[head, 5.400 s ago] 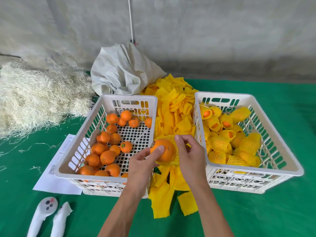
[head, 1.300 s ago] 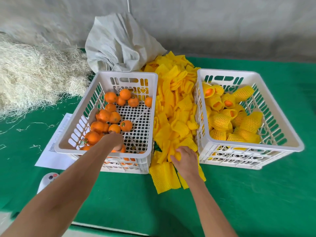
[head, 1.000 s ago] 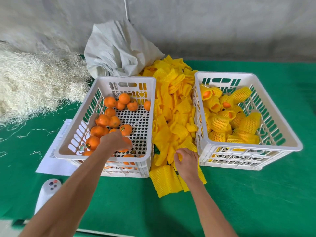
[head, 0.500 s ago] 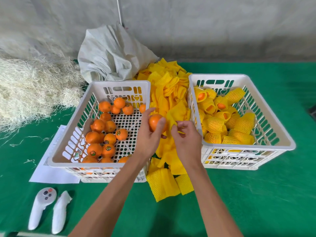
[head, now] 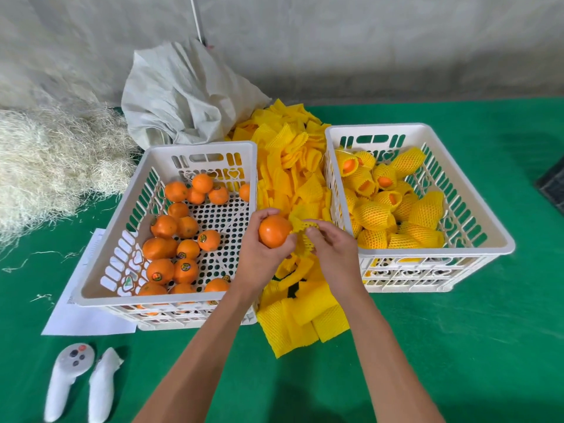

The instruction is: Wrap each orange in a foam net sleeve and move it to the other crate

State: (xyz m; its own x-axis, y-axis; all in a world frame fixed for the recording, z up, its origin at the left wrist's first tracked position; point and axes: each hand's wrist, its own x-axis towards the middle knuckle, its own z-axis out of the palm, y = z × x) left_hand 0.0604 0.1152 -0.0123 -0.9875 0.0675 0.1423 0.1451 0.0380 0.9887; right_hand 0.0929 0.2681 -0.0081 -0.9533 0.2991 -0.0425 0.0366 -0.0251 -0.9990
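Note:
My left hand [head: 262, 257] grips a bare orange [head: 273, 231] above the gap between the two crates. Right beside it, my right hand [head: 334, 254] pinches a yellow foam net sleeve [head: 302, 228] whose edge touches the orange. The left white crate [head: 122, 257] holds several bare oranges [head: 183, 239]. The right white crate [head: 476, 215] holds several oranges wrapped in yellow sleeves [head: 393, 206]. A pile of loose yellow sleeves [head: 290, 166] runs between the crates down to the table's near side.
A green cloth [head: 457, 346] covers the table. A grey sack [head: 189, 96] lies behind the left crate, with pale straw [head: 52, 160] at the far left. A white sheet of paper [head: 82, 312] and two white controllers [head: 79, 380] lie at the front left.
My left hand lifted an orange out of the left crate and brought it to the middle. My right hand picked a sleeve from the pile and raised it against the orange.

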